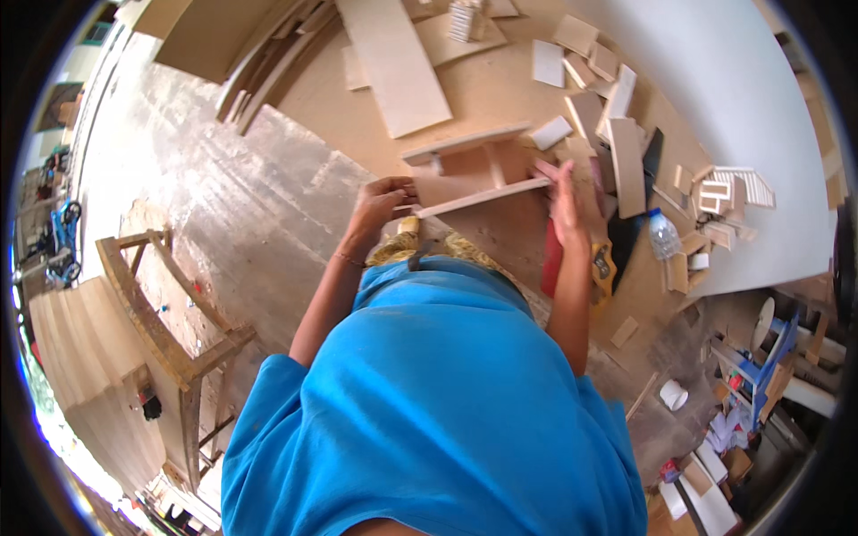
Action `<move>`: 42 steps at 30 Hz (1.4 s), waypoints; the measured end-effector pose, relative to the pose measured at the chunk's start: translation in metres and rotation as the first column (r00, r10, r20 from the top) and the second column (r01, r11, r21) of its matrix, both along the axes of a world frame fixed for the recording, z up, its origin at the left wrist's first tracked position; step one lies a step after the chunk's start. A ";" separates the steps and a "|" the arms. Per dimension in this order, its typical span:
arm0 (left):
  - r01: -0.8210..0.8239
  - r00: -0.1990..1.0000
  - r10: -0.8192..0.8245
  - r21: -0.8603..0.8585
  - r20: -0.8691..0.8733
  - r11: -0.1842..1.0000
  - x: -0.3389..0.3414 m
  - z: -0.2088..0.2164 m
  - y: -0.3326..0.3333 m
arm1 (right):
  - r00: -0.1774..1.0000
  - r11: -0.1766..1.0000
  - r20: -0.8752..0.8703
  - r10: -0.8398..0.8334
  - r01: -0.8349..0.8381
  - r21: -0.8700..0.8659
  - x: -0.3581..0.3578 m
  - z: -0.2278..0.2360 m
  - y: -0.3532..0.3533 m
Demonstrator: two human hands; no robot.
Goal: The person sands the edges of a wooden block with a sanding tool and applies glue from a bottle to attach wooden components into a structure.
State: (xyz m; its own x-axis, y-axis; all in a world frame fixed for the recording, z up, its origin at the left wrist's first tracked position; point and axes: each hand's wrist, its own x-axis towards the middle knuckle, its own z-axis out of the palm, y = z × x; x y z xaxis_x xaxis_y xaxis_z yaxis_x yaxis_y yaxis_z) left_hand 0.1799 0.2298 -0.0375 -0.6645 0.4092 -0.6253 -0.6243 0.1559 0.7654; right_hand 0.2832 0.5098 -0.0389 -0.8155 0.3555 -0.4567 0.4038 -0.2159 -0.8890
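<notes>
A small open wooden frame [483,196], with two long rails and a crosspiece between them, is held in front of my body at the table's near edge. My left hand [386,202] has its fingers curled around the frame's left end. At the other end, my right hand [567,207] rests against the frame with fingers stretched out, slightly blurred. Beside my right forearm lies a yellow tool handle [604,268], partly hidden, and a red object [552,259] sits behind the wrist.
On the wooden worktop [308,94] lie a long pale board [395,67] and several offcuts [626,165] at the right. A water bottle [663,234] with a blue cap stands near them. A wooden stool-like frame [183,357] is at my left; a white cup [674,395] is at lower right.
</notes>
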 end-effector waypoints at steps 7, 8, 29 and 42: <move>-0.236 0.969 0.236 0.015 -0.079 0.972 0.023 -0.001 0.008 | 0.994 0.983 -0.051 -0.095 0.086 -0.163 0.009 0.005 0.008; -0.287 0.952 0.289 0.038 -0.098 0.957 0.028 -0.001 0.011 | 0.994 0.983 -0.050 -0.094 0.085 -0.163 0.012 0.009 0.010; -0.049 0.984 0.045 -0.019 -0.170 0.999 0.168 -0.013 -0.024 | 0.931 0.951 -0.255 -0.262 0.294 0.094 0.099 0.015 -0.033; -0.066 0.996 0.067 0.028 -0.066 0.997 0.255 -0.014 -0.041 | 0.979 0.863 -0.132 -0.155 0.200 0.464 0.184 0.015 -0.087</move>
State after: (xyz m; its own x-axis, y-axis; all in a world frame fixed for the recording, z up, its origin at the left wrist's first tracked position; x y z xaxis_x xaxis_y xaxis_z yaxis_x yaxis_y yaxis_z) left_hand 0.4351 0.1886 -0.0517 -0.7306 0.3784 -0.5683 -0.5801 0.0950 0.8090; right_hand 0.4677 0.4233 -0.0237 -0.7465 0.6531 -0.1273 0.3149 0.1783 -0.9322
